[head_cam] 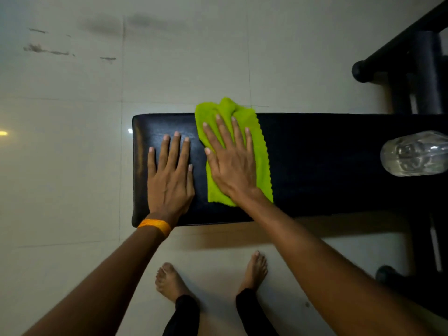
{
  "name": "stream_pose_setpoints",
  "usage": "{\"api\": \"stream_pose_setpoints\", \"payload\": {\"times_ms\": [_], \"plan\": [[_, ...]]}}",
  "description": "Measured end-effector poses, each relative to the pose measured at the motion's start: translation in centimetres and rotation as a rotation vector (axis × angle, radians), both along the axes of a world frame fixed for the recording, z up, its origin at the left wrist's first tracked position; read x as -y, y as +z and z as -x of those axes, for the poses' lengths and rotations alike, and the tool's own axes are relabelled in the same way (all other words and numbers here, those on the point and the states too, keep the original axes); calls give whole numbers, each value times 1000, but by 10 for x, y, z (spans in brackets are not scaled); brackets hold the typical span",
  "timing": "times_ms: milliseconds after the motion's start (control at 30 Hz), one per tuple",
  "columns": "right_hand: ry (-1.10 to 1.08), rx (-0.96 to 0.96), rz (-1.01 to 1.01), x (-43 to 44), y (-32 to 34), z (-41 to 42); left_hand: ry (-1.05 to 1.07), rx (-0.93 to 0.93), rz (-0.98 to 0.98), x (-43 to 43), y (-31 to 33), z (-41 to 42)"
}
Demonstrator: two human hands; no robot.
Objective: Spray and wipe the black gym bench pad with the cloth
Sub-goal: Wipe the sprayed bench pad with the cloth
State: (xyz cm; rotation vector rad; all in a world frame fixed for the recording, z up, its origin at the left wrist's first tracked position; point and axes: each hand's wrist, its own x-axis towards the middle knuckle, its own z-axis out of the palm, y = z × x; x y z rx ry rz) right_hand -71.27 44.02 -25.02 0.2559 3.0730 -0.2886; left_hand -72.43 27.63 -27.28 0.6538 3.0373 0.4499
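The black gym bench pad [322, 163] runs across the middle of the head view, its left end near the centre. A bright green cloth [261, 151] lies spread on the pad, its far edge hanging over the pad's back side. My right hand [230, 161] presses flat on the cloth, fingers spread. My left hand [169, 175] rests flat on the bare pad just left of the cloth, holding nothing; an orange band circles that wrist. A clear plastic bottle [417, 154] lies on the pad at the right edge.
Pale floor tiles [72, 141] surround the bench. Black metal frame bars [412, 69] of gym equipment stand at the upper right, and more frame at the lower right [431, 275]. My bare feet [211, 277] stand on the floor just in front of the bench.
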Motion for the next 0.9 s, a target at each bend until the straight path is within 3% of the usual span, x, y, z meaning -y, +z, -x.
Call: {"api": "stream_pose_setpoints", "payload": {"times_ms": [100, 200, 400, 567, 700, 767, 833, 900], "plan": [[36, 37, 12, 15, 0, -55, -5, 7, -1, -2, 2, 1], [91, 40, 18, -34, -2, -76, 18, 47, 16, -5, 6, -1], [-318, 15, -30, -108, 1, -86, -92, 61, 24, -39, 19, -5], [-151, 45, -23, -131, 1, -129, -201, 87, -21, -100, 23, -11], [-458, 21, -31, -218, 4, -89, -248, 103, -8, -149, 20, -6], [-547, 22, -37, -219, 0, -88, -253, 125, 27, -166, 17, -6], [-516, 39, -74, -193, -1, -105, -235, 121, 72, -172, 13, -9], [-353, 67, -85, -182, 2, -126, -229, 103, 98, -173, 12, -12]]}}
